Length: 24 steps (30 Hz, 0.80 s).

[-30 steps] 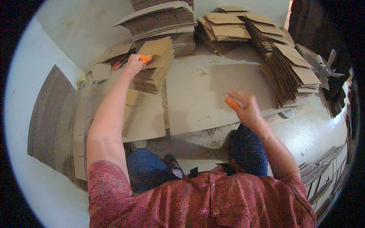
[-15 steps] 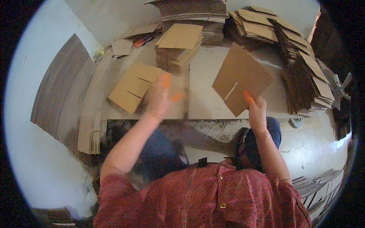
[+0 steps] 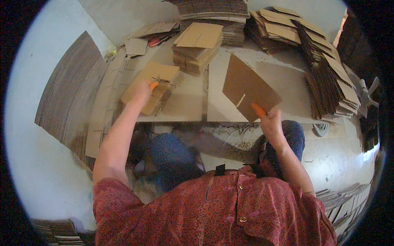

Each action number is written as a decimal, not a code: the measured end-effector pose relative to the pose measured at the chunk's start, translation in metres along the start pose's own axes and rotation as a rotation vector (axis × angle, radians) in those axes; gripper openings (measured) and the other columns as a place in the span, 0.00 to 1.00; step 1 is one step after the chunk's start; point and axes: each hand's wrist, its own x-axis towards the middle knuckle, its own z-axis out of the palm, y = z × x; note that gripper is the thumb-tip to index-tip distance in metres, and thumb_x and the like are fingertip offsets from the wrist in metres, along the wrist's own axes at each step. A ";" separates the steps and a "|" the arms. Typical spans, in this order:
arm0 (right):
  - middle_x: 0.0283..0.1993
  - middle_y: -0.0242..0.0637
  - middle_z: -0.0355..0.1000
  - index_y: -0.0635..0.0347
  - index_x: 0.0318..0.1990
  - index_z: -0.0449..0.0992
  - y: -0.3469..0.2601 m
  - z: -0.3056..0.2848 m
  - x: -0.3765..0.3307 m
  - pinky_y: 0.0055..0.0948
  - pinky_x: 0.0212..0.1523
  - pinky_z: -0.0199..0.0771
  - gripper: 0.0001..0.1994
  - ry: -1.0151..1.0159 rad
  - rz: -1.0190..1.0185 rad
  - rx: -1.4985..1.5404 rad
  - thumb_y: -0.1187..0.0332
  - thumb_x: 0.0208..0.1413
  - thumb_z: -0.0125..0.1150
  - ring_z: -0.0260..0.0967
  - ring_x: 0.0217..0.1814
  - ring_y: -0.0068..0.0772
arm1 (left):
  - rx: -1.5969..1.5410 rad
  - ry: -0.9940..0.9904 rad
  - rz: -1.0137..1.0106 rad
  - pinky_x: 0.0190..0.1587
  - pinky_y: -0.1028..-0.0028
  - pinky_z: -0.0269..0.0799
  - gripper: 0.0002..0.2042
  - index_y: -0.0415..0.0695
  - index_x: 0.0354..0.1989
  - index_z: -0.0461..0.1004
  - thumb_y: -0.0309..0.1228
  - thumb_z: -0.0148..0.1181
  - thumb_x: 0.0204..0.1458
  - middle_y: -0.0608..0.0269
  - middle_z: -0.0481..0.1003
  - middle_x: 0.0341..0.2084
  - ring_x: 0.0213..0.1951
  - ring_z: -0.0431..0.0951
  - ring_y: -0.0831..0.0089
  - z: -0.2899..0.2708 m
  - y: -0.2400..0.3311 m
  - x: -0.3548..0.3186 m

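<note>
A slotted brown cardboard piece [image 3: 250, 84] is held tilted by my right hand [image 3: 271, 121], gripped at its near corner, with an orange-covered thumb on its face. The white slot opens toward its lower left edge. My left hand [image 3: 141, 92] is closed at a low stack of slotted cardboard pieces [image 3: 164, 73] on the left of the table. An orange-covered digit presses on the cardboard there, and the other fingers are mostly hidden. The hand seems to pinch a top piece, though its edges are blurred.
Behind stands another stack of cardboard pieces [image 3: 199, 37], with a taller pile [image 3: 213, 10] farther back. Fanned cardboard stacks [image 3: 328, 78] line the right side. Along the left wall lean large cardboard sheets [image 3: 67, 82]. A red-handled tool [image 3: 154, 42] lies at the back left.
My left hand has moved left and down from above the table onto the left stack and closed there. The right hand's cardboard piece has shifted slightly left and turned.
</note>
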 end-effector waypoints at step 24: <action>0.20 0.55 0.67 0.69 0.27 0.74 0.027 -0.022 0.013 0.35 0.19 0.62 0.13 -0.089 0.098 -0.184 0.65 0.51 0.58 0.54 0.16 0.33 | -0.740 -0.196 0.490 0.42 0.77 0.68 0.19 0.37 0.45 0.70 0.38 0.57 0.50 0.60 0.74 0.37 0.39 0.73 0.77 0.014 0.205 -0.039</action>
